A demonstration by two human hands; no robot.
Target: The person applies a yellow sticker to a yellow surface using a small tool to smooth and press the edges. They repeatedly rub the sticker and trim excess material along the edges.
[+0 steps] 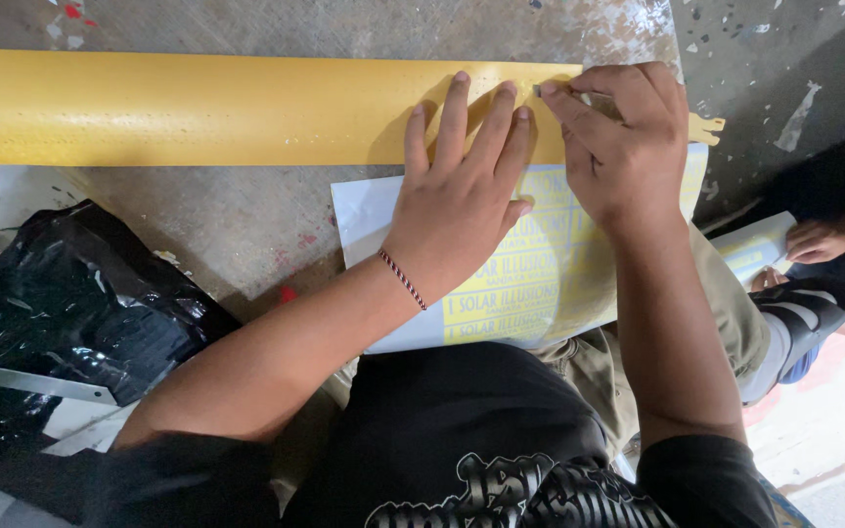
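A long yellow bar (pixel 198 108) lies across the stained concrete floor. My left hand (pixel 462 186) rests flat on it with fingers spread, a red and black cord around the wrist. My right hand (pixel 618 142) pinches something small and grey (pixel 540 90) against the bar's upper edge near its right end; what it is cannot be told. Under both hands, on my lap, lies a white sheet of yellow stickers (pixel 530 284).
A crumpled black plastic bag (pixel 70 313) sits at the left with white strips below it. Another person's hand (pixel 819 240) holds a similar sheet (pixel 755 249) at the right edge, next to a shoe (pixel 794 323).
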